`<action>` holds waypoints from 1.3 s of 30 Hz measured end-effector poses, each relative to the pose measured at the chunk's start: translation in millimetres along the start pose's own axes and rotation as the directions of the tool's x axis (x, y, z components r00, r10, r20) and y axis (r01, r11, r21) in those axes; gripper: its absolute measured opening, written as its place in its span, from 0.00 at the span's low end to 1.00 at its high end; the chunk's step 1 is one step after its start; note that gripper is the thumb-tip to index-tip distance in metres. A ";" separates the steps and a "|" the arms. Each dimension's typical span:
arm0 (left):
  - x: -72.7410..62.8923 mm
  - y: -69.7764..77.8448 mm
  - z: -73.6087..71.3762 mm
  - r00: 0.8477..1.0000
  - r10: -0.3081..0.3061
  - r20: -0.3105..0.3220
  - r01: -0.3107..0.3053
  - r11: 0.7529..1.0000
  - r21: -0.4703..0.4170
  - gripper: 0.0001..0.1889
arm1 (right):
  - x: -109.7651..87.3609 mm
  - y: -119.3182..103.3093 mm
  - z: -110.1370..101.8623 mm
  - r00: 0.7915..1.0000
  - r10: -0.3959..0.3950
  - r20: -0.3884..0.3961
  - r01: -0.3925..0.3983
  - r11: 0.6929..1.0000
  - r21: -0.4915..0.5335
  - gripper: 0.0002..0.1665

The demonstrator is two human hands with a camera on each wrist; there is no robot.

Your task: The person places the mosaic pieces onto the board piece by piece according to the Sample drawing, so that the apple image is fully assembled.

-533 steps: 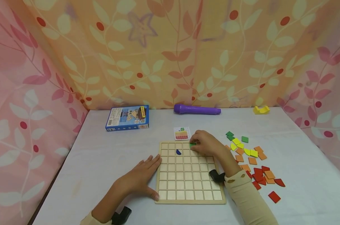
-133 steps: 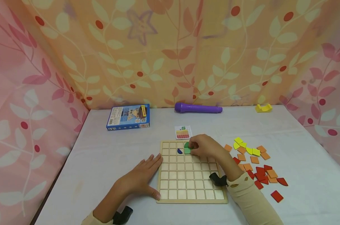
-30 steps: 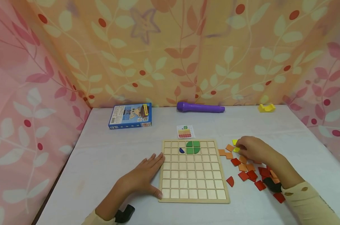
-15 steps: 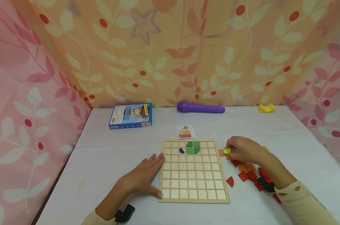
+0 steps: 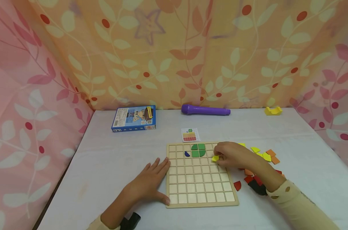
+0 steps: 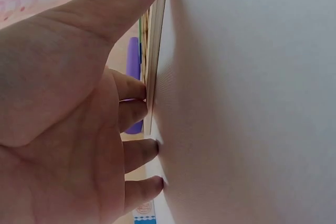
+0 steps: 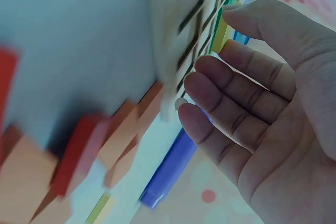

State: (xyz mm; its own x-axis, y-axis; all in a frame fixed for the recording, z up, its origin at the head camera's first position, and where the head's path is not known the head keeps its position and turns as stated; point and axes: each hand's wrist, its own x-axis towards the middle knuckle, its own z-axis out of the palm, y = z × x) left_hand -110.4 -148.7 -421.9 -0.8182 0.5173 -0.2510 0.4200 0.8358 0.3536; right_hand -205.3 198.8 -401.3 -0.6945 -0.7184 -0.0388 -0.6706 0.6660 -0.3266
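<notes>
A wooden grid board point(image 5: 202, 204) lies on the white table. My left hand point(image 5: 146, 180) rests at its left edge with fingers spread; in the left wrist view the thumb and two fingertips touch the board's side. Over the board's upper right squares, my right hand point(image 5: 234, 155) pinches a yellow tile point(image 5: 215, 158) between thumb and index finger. The same yellow tile point(image 7: 221, 31) shows in the right wrist view. Several green tiles point(image 5: 198, 150) form a rounded leaf shape in the upper squares. A blue half-oval tile point(image 5: 187, 154) lies just left of them.
Loose yellow tiles point(image 5: 266, 157), orange tiles point(image 5: 271, 152) and red tiles point(image 5: 237, 186) lie right of the board, partly under the right forearm. Behind it are a pattern card point(image 5: 190, 135), a blue box point(image 5: 133, 118), a purple microphone-shaped object point(image 5: 205, 110) and a yellow stand point(image 5: 273, 111).
The green tiles have come onto the board. My right hand has picked a yellow tile from the pile and carried it left over the grid. The board has shifted slightly right; my left hand stays beside it.
</notes>
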 end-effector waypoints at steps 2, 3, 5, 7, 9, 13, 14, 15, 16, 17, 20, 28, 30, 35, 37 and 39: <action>-0.5 0.7 0.4 1.000 -0.002 0.003 0.002 1.000 0.000 0.69 | 6.1 -5.8 0.9 1.000 -0.013 0.015 0.013 1.000 -0.001 0.07; -0.6 1.0 0.1 1.000 -0.004 0.003 0.004 1.000 -0.001 0.69 | 8.9 -8.9 1.6 1.000 -0.019 0.019 0.019 1.000 0.000 0.06; -0.4 0.8 0.4 1.000 -0.009 0.006 0.009 1.000 -0.005 0.69 | 15.3 -14.7 3.1 0.999 -0.046 0.021 0.046 0.999 0.000 0.05; 0.2 0.6 0.7 1.000 -0.017 0.010 0.017 1.000 -0.013 0.70 | 22.3 -21.1 5.3 0.997 -0.077 0.015 0.077 0.997 -0.004 0.05; 1.0 0.5 1.1 0.999 -0.031 0.014 0.031 0.999 -0.021 0.71 | 29.1 -27.8 7.7 0.994 -0.105 0.011 0.105 0.994 -0.020 0.06; 2.4 0.0 2.1 0.999 -0.050 0.020 0.051 0.998 -0.024 0.73 | 43.0 -41.9 12.5 0.989 -0.145 0.013 0.146 0.988 -0.059 0.09; 2.4 -0.1 2.0 0.998 -0.053 0.022 0.053 0.998 -0.024 0.73 | 46.5 -45.4 13.5 0.987 -0.158 0.012 0.159 0.985 -0.062 0.09; 2.5 -0.3 2.1 0.998 -0.053 0.023 0.054 0.998 -0.022 0.73 | 50.1 -49.1 14.4 0.986 -0.167 0.013 0.167 0.984 -0.062 0.09; 2.4 -0.3 2.1 0.998 -0.053 0.024 0.054 0.998 -0.022 0.73 | 54.0 -52.6 15.6 0.984 -0.178 0.011 0.178 0.982 -0.067 0.09; 2.3 -0.5 2.1 0.998 -0.054 0.024 0.054 0.998 -0.022 0.73 | 58.1 -56.2 16.7 0.982 -0.189 0.007 0.189 0.979 -0.071 0.09; 2.1 -0.9 1.8 0.998 -0.055 0.026 0.056 0.998 -0.023 0.73 | 69.9 -66.0 20.5 0.979 -0.205 0.016 0.206 0.976 -0.072 0.08; 2.5 -2.5 0.1 0.998 -0.056 0.035 0.057 0.998 -0.028 0.72 | 99.3 -85.7 30.5 0.982 -0.179 0.053 0.182 0.981 -0.059 0.07; 2.6 -2.8 -0.1 0.998 -0.058 0.036 0.059 0.998 -0.030 0.72 | 104.6 -89.4 32.7 0.982 -0.176 0.063 0.180 0.981 -0.066 0.07; 1.6 -3.2 0.3 0.998 -0.052 0.031 0.053 0.998 -0.042 0.73 | 112.1 -94.7 36.7 0.982 -0.165 0.088 0.172 0.981 -0.085 0.07; 1.6 -3.5 0.6 0.998 -0.050 0.029 0.051 0.998 -0.040 0.73 | 113.0 -95.4 37.0 0.984 -0.154 0.090 0.161 0.984 -0.075 0.07; 1.5 -3.7 0.9 0.998 -0.053 0.030 0.054 0.998 -0.037 0.72 | 113.2 -95.2 37.1 0.985 -0.147 0.088 0.151 0.987 -0.048 0.06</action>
State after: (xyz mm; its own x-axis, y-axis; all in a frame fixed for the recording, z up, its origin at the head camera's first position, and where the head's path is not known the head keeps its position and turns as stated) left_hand -112.8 -150.8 -424.4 -0.8272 0.4776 -0.2960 0.3604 0.8551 0.3728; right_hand -210.4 46.7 -409.6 -0.5629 -0.8232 -0.0733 -0.7798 0.5584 -0.2830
